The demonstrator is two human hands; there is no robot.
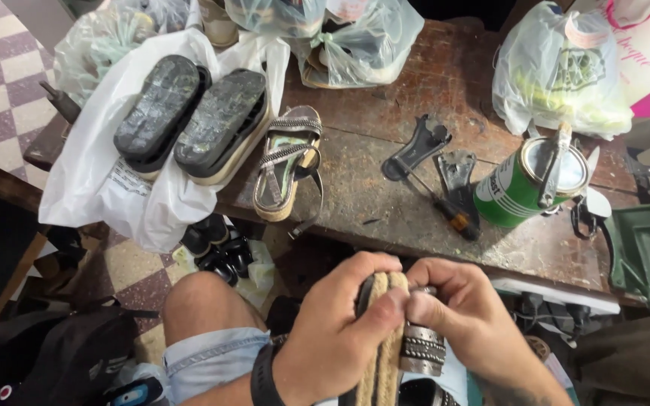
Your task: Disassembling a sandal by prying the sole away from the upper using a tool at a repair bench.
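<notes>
Pressing looks like the step in hand: both hands grip a rope-soled wedge sandal with a dark studded strap (pixel 389 346), held on edge over the lap, below the near rim of the worn brown wooden workbench (pixel 385 188). The left hand (pixel 336 323) wraps the braided sole from the left, its fingers curled round the far edge and its thumb laid flat against the near side. The right hand (pixel 464 312) closes in from the right, thumb and forefinger pinched together on the sole's top edge, just where it meets the left thumb; the remaining fingers fold over the strap. So the sandal sits between the two sets of fingers, touching both, with the studded band just under the right fingertips. By my judgement the next move calls for firm, even squeezing along the edge without letting the sole twist. Beyond the fingers, well apart, lie its matching strappy sandal (pixel 287 169), a green tin can with a tool across its mouth (pixel 528 184) and a screwdriver with an orange-and-black handle (pixel 445 207).
</notes>
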